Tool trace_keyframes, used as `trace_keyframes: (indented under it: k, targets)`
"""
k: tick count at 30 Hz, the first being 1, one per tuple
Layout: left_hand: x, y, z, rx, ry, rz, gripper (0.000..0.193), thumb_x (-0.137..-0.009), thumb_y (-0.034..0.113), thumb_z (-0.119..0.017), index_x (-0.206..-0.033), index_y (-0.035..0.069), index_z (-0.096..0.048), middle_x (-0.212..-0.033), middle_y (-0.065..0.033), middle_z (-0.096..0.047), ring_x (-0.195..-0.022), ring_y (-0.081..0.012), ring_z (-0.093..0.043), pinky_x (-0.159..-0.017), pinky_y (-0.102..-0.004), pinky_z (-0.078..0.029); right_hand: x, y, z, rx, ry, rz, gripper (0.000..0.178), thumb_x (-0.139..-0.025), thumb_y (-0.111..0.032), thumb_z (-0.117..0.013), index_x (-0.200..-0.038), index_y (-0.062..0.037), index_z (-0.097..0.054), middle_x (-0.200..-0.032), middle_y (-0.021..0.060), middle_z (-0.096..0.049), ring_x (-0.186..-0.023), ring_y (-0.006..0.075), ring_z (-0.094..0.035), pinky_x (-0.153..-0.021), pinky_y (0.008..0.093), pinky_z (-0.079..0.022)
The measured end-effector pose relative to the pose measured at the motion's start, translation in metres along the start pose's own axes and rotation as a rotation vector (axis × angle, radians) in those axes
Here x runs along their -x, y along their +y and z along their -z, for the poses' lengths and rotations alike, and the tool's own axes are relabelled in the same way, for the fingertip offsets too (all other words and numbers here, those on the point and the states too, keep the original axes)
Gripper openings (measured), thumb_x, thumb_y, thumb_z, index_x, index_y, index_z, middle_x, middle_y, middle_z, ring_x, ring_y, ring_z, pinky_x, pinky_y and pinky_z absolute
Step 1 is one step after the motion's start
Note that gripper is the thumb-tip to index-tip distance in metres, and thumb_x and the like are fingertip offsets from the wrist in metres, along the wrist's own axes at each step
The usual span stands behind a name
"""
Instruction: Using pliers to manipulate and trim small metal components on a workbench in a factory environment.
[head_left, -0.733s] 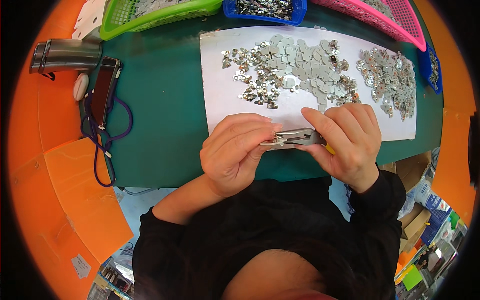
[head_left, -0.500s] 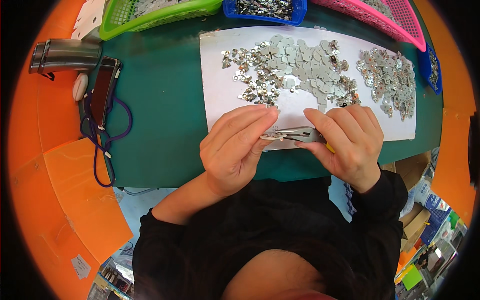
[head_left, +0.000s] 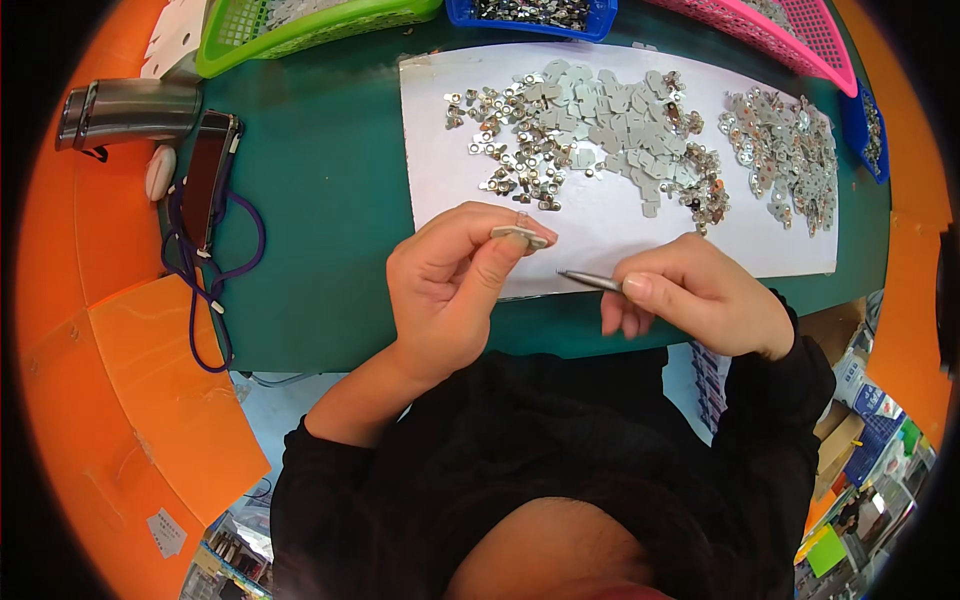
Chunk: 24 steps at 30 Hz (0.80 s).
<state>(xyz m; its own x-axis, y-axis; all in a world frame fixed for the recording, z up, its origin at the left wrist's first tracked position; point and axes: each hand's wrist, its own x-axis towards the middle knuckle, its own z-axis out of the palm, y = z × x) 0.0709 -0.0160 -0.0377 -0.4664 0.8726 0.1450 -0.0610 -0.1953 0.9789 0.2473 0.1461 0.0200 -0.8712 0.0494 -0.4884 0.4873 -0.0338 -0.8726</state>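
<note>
At the far left, an orange panel [head_left: 120,400] curves with the lens and runs into the dark rim. By the bench's left edge is a metal cup [head_left: 145,112]; whether it stands or lies is hard to tell. Below it sits a white oval object [head_left: 160,173] whose kind is unclear, then a phone [head_left: 208,185] with a dark screen, a purple cord [head_left: 262,235] looping beside it over the green bench [head_left: 310,230]. A green basket [head_left: 330,25] of grey pieces is cut off by the upper edge.

The left hand [head_left: 440,290] pinches a small pale flat piece [head_left: 516,236] between thumb and forefinger, above the near part of a white sheet [head_left: 430,150]. The fingertips cover part of it, and a thin bit rising from it is too fine to make out. Beyond, a blue tray [head_left: 530,25] of small parts is also cut off. On the sheet, shiny metal parts [head_left: 515,140] merge into overlapping grey plates [head_left: 610,110].

The right hand [head_left: 700,300] has its thumb and fingers closed around pliers [head_left: 590,279], whose slim tip points left, apart from the piece; the palm hides the handles. Further right lie a second heap [head_left: 790,165], a pink basket [head_left: 790,45] running out of view, and a blue bin [head_left: 865,140] partly behind it.
</note>
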Motion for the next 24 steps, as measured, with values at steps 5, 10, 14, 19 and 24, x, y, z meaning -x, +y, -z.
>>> trace_keyframes:
  k: [5,10,14,19,24]
  targets:
    - [0.004,0.005,-0.001,-0.011,-0.033,0.04,0.011,-0.095,0.0,-0.059,-0.095,-0.006,-0.068,-0.092,-0.0094,-0.069,-0.073,-0.0094,-0.058,-0.063,-0.0219,-0.044,-0.009,-0.002,0.004,-0.257,-0.138,-0.1,0.059,-0.103,-0.046,-0.041,-0.085,0.0028,-0.069,-0.072,0.0077,-0.066,-0.064,0.0133,-0.062,-0.06,0.025,-0.047]
    - [0.004,0.001,-0.002,-0.094,0.01,-0.063,0.009,-0.094,-0.001,-0.061,-0.093,-0.006,-0.068,-0.087,-0.0094,-0.068,-0.068,-0.0091,-0.056,-0.059,-0.0219,-0.043,-0.01,0.002,0.003,-0.28,-0.13,-0.139,0.063,-0.104,-0.048,-0.039,-0.084,0.0032,-0.069,-0.07,0.0088,-0.066,-0.06,0.0134,-0.062,-0.057,0.0247,-0.046]
    - [0.003,-0.001,-0.001,-0.171,0.011,-0.051,0.006,-0.092,-0.003,-0.062,-0.091,-0.006,-0.067,-0.084,-0.01,-0.068,-0.067,-0.01,-0.056,-0.059,-0.0226,-0.043,-0.012,0.002,0.003,-0.332,-0.17,-0.123,0.064,-0.104,-0.049,-0.038,-0.083,0.0032,-0.069,-0.068,0.0084,-0.065,-0.058,0.0134,-0.062,-0.056,0.0245,-0.045]
    - [0.002,0.002,-0.003,-0.205,0.013,-0.103,0.004,-0.09,-0.004,-0.063,-0.089,-0.006,-0.067,-0.083,-0.0102,-0.068,-0.066,-0.0124,-0.058,-0.058,-0.024,-0.045,-0.014,0.004,0.001,-0.328,-0.165,-0.177,0.065,-0.104,-0.049,-0.038,-0.082,0.003,-0.069,-0.067,0.0079,-0.064,-0.057,0.0132,-0.061,-0.055,0.0244,-0.045]
    - [0.002,0.001,-0.002,-0.311,0.017,-0.209,0.003,-0.088,-0.005,-0.064,-0.087,-0.005,-0.067,-0.078,-0.0106,-0.067,-0.064,-0.0156,-0.06,-0.056,-0.025,-0.046,-0.015,0.004,0.0,-0.261,-0.171,-0.124,0.062,-0.104,-0.048,-0.038,-0.08,0.0001,-0.068,-0.064,0.0038,-0.061,-0.052,0.011,-0.053,-0.054,0.0249,-0.043]
